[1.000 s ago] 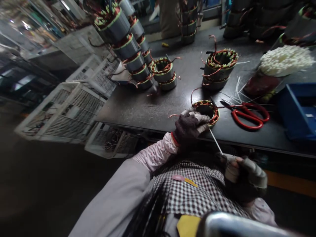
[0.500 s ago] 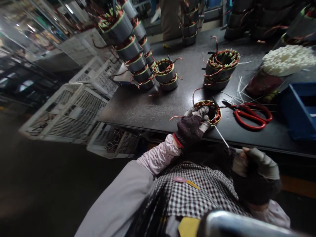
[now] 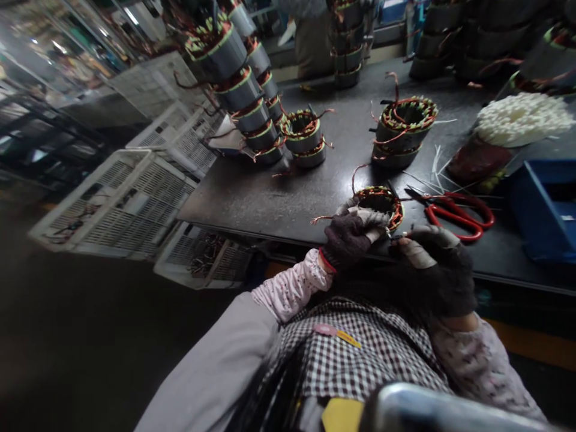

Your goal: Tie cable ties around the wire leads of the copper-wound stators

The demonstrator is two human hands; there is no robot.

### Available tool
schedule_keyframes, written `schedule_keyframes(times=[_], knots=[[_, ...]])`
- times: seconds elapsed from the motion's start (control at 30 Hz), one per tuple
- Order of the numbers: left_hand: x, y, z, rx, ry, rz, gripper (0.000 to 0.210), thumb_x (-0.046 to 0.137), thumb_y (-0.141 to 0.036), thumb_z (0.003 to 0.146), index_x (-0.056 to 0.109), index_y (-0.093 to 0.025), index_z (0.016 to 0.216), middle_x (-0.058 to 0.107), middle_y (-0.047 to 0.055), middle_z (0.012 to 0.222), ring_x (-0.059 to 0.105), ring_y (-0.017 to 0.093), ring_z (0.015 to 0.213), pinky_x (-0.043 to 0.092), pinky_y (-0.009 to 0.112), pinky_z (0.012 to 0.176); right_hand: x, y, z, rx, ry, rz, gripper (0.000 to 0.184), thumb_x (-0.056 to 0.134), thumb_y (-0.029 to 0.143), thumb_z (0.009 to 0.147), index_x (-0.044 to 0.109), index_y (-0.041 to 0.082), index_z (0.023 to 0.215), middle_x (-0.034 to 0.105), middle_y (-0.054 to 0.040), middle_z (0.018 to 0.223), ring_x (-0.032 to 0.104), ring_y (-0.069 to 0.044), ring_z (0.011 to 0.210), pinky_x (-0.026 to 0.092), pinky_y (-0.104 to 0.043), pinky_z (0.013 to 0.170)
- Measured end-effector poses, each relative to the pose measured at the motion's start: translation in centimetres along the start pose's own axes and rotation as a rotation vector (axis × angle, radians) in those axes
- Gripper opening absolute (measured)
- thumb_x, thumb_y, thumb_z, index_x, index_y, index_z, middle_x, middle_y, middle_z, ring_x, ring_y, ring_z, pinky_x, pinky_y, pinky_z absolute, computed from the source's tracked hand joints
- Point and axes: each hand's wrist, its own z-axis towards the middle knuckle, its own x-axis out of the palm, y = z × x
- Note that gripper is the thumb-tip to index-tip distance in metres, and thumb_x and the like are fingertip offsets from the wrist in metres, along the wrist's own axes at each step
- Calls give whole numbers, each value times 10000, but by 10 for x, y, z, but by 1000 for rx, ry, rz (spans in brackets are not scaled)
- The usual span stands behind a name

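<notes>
A small motor stator (image 3: pixel 398 210) with copper windings sits at the table's near edge, tilted slightly toward me. My left hand (image 3: pixel 353 234), in a dark glove with wrapped fingertips, is closed on its near left rim. Close by on the right, my right hand (image 3: pixel 434 264) is closed in a pinch at the stator's near rim. A small white bit of a cable tie (image 3: pixel 405 233) shows at its fingertips; the rest is hidden. Red-handled scissors (image 3: pixel 454 219) lie right of the stator, blades pointing toward it.
Loose white strips (image 3: pixel 437 165) lie behind the scissors, near a bundle of white cable ties (image 3: pixel 524 120). A blue bin (image 3: pixel 535 210) stands at right. Stacked stators (image 3: pixel 398 141) stand farther back, with a taller stack (image 3: pixel 247 111) at left. White crates (image 3: pixel 148 192) are beside the table.
My right hand has moved up and left, from below the table edge to the stator's near rim. The long white tie tail stretched between is no longer visible. My left hand stays on the stator.
</notes>
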Motion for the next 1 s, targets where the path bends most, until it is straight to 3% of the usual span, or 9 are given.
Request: schedule_keyframes(times=[0.07, 0.23, 0.37, 0.5, 0.67, 0.8, 1.0], knots=[[-4, -2, -1, 10, 24, 29, 95, 780, -222, 1032, 849, -241, 1096, 897, 11, 1168, 833, 190, 1171, 568, 513, 1271, -3, 9, 5, -35, 77, -52, 276, 855, 504, 867, 810, 244, 948, 848, -40, 933, 789, -229, 842, 682, -402, 826], [-4, 0, 2, 17, 19, 52, 137, 817, -258, 1000, 866, -262, 1129, 898, 17, 1165, 836, 221, 1172, 498, 586, 1323, 1, 17, 19, -93, 106, -232, 274, 793, 493, 908, 845, 262, 1046, 871, -63, 1036, 799, -255, 951, 665, -436, 936], [-2, 4, 3, 40, 38, 57, 162, 821, -270, 998, 871, -285, 1152, 897, 6, 1161, 830, 226, 1166, 481, 614, 1330, 3, 13, 19, -37, 117, -205, 290, 787, 515, 905, 839, 250, 1012, 866, -56, 987, 795, -252, 905, 665, -441, 913], [-3, 3, 2, 49, 37, 55, 175, 824, -272, 1001, 869, -289, 1170, 897, 5, 1157, 827, 220, 1171, 474, 602, 1334, 0, 6, 15, -114, 26, -183, 243, 822, 478, 896, 840, 266, 1012, 863, -51, 1027, 803, -255, 933, 660, -457, 945], [-3, 0, 4, 6, 50, 54, 131, 818, -288, 1005, 861, -257, 1125, 898, 16, 1145, 835, 216, 1138, 472, 593, 1336, 0, 5, 21, -32, 110, -209, 267, 794, 474, 901, 844, 264, 1059, 860, -56, 1014, 800, -273, 923, 645, -527, 1005], [-4, -1, 4, 15, 74, 75, 150, 821, -254, 999, 864, -278, 1140, 897, 10, 1138, 830, 223, 1158, 444, 611, 1351, -1, 12, 20, -108, 42, -207, 259, 809, 490, 894, 841, 260, 1011, 860, -61, 1017, 799, -267, 935, 654, -477, 960], [-7, 0, 6, 35, 80, 94, 207, 822, -249, 993, 863, -284, 1193, 897, 2, 1168, 840, 216, 1140, 470, 584, 1335, 4, 5, 29, -74, 141, -334, 345, 732, 526, 949, 841, 250, 1125, 871, -93, 1072, 815, -297, 974, 666, -495, 947]])
